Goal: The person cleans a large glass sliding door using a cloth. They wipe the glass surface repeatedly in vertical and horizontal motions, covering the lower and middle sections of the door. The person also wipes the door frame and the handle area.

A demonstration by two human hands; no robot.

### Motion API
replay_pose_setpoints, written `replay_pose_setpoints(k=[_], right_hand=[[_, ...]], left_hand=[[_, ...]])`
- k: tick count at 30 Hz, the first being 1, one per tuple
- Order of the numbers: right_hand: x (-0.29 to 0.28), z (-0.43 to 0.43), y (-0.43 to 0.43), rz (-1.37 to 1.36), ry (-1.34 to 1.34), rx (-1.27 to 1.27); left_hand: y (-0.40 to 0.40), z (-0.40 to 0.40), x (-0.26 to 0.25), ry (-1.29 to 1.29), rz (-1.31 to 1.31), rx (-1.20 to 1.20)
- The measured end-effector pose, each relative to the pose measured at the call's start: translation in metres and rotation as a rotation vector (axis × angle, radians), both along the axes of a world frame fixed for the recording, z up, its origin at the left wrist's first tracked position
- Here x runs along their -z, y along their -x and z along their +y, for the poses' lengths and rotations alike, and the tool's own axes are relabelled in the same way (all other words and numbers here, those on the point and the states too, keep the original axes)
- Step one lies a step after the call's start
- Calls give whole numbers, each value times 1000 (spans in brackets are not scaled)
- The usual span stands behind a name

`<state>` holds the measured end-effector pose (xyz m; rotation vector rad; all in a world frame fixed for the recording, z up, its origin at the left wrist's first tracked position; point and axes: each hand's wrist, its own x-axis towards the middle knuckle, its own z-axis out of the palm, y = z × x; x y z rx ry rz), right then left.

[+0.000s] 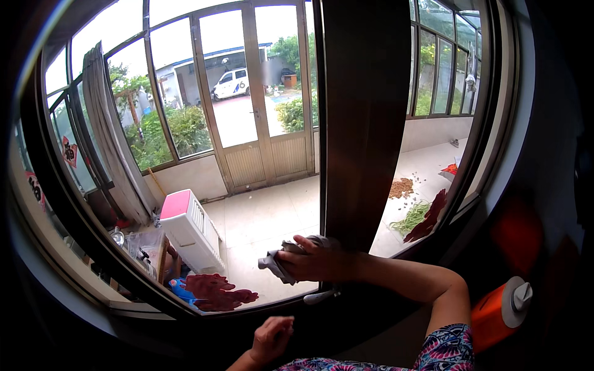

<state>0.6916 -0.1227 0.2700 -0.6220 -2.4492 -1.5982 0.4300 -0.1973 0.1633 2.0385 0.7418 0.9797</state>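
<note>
My right hand holds a crumpled grey cloth against the lower part of the window, at the edge of the dark vertical frame post. Just below it is a pale window handle. My left hand hangs below the sill with its fingers curled and nothing visible in them. Dark red cut-out decorations stick to the glass, one at the lower left and one at the lower right.
Beyond the glass stand a white cabinet with a pink top and a glass-topped table. Green beans and brown pieces lie on the tiled floor. An orange container with a white top is near my right elbow.
</note>
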Motion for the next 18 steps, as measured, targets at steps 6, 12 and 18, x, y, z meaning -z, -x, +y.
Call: replay_pose_setpoints(k=[6, 12, 18], right_hand=[[-128, 29, 43, 289, -221, -135], [-192, 15, 27, 521, 119, -241], [-111, -44, -51, 713, 124, -69]], left_hand=[[-76, 99, -147, -1187, -283, -353], [-104, 134, -238, -1359, -376, -454], [-123, 109, -182, -1238, 125, -713]])
